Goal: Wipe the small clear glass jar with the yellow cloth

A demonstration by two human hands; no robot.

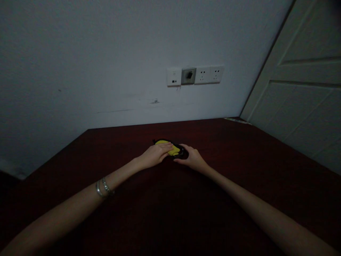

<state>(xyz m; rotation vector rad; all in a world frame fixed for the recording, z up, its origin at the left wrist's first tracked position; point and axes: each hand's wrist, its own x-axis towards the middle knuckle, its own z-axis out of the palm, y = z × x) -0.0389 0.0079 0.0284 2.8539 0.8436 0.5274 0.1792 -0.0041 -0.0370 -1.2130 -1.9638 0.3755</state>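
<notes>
A small black object (183, 154) lies on the dark red table (239, 167), near its middle. A yellow cloth (172, 148) rests on top of it. My left hand (156, 155) presses the yellow cloth onto the black object with its fingers closed over the cloth. My right hand (193, 159) grips the black object's right end, fingers curled around it. Two silver bangles (103, 187) circle my left wrist. The light is dim, so I cannot make out what the black object is.
A white wall rises behind the table, with a row of sockets and a switch (195, 75). A pale panelled door (306, 92) stands at the right, beside the table's edge. The table's left edge drops off into shadow.
</notes>
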